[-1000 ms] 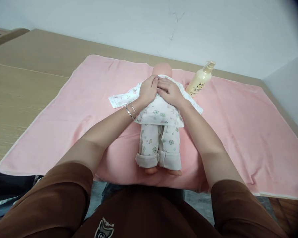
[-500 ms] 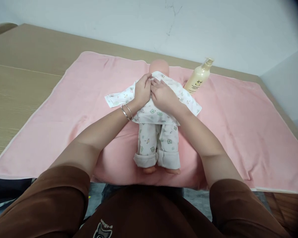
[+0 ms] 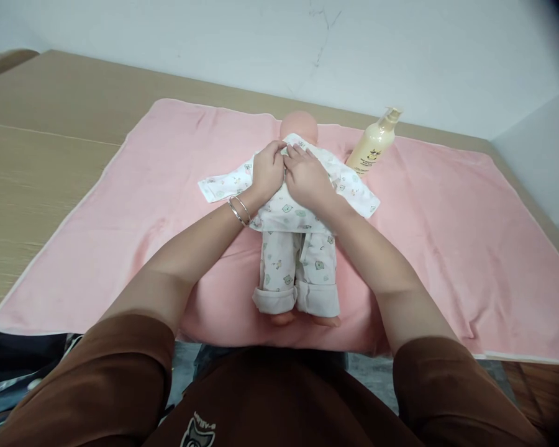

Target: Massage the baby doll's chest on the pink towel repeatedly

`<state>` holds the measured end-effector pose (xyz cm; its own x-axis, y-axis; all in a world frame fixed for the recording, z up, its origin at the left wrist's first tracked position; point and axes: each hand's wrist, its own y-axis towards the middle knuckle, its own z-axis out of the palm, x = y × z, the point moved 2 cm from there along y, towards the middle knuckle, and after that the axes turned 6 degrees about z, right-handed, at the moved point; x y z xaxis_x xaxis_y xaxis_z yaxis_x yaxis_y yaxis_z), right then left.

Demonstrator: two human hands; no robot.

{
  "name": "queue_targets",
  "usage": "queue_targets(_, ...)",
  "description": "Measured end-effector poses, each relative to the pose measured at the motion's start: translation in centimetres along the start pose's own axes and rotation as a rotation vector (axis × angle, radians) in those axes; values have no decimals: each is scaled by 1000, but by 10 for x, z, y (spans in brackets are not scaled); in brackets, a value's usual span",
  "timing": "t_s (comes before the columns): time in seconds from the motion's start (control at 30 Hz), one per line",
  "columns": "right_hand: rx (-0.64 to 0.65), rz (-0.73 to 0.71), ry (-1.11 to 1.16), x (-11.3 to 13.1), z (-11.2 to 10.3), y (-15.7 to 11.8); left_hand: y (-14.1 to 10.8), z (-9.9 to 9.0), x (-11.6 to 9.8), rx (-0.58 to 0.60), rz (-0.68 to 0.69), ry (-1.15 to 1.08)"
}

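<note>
A baby doll point(image 3: 299, 124) lies on a pink cloth point(image 3: 168, 161), its head away from me and its feet toward me. It has on a white printed top point(image 3: 289, 214) and white printed trousers point(image 3: 319, 264) with rolled cuffs. My left hand point(image 3: 269, 169) rests on the upper part of the top, its fingertips near the collar. Beside it my right hand point(image 3: 307, 177) lies on the top, fingers bent toward the collar and spread a little. Both hands nearly touch at the fingertips. Whether my left fingers pinch the fabric is hidden.
A cream pump bottle point(image 3: 372, 146) stands on the cloth at the right of the doll's head, close to its sleeve. The wooden table point(image 3: 41, 155) shows at the left and along the back. Behind it rises a pale wall point(image 3: 261, 49).
My right fingers have shifted slightly on the top near the collar. The view has moved slightly. My left hand stays almost where it was.
</note>
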<state>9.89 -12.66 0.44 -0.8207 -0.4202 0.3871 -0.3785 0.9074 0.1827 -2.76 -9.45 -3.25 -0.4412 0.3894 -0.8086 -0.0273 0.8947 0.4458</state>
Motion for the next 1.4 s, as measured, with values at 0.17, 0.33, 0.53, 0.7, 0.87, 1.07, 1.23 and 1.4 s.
queue_targets(0.17, -44, 254, 1, -35, -18, 12, 0, 2, 1, -1, -10, 0)
queue_targets(0.33, -90, 324, -220, 0, -15, -11, 0, 3, -1, 21, 30, 76)
queue_targets(0.53, -7, 192, -129, 1, -14, -6, 3, 1, -7, 131, 53, 298)
queue_targets(0.7, 14, 375, -8, -52, -17, 14, 3, -1, -28, 267, -17, 489)
queue_targets(0.87, 65, 347, -20, -59, -16, 14, -15, 1, -59, 357, 17, 609)
queue_targets(1.07, 20, 331, -237, -12, -36, -11, -6, -10, -62, 322, -4, 541)
queue_targets(1.23, -116, 324, -84, -2, -49, -15, 16, -17, -37, 203, -50, 489)
queue_targets(1.4, -97, 382, -10, -43, -26, 9, 2, -6, -47, 393, -26, 586)
